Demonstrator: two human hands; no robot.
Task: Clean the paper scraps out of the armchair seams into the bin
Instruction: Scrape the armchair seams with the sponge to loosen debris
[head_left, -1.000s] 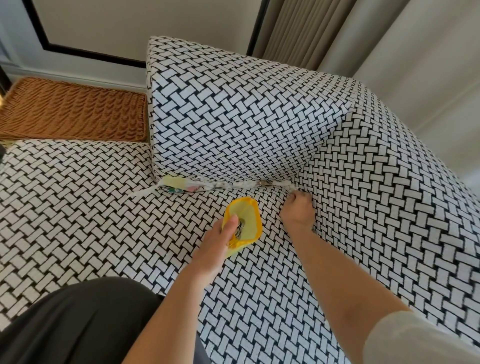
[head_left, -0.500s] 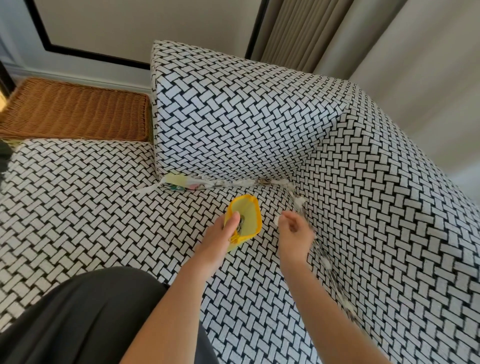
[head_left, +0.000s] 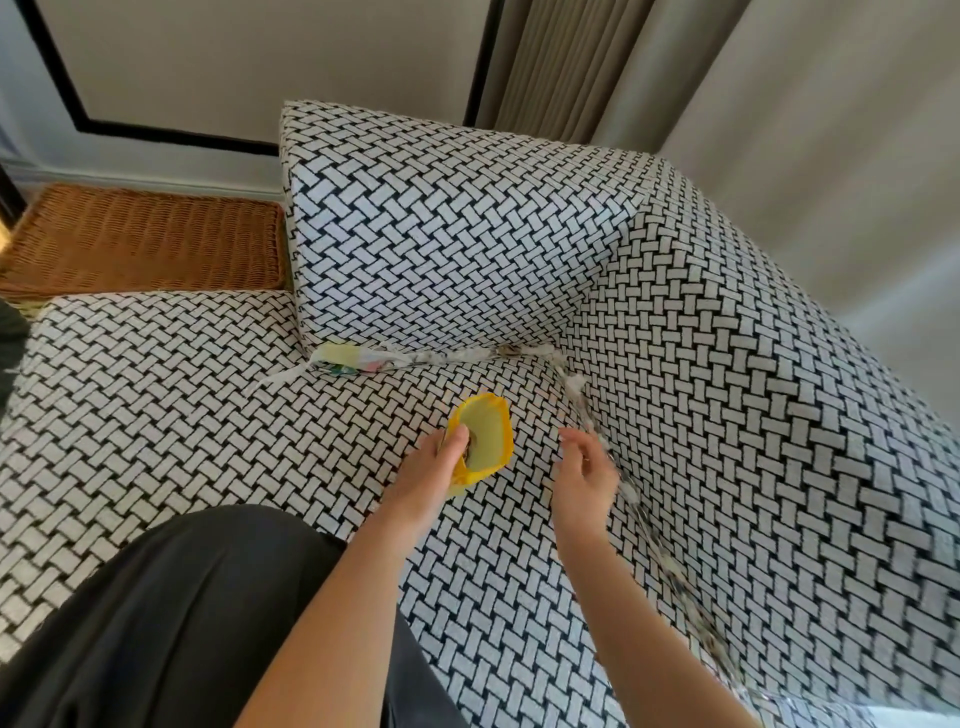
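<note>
Two seams (head_left: 649, 532) lined with scraps (head_left: 410, 359), back and right; collection judged midway, left hand (head_left: 428, 470) gripping bin (head_left: 485, 436) over seat (head_left: 208, 415), right hand (head_left: 584, 470) loosely spread, apparently empty, beside right seam; next: pinch nearest scrap there, drop into bin.

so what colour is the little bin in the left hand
Yellow, paler inside; the head view shows the bin best.
</note>
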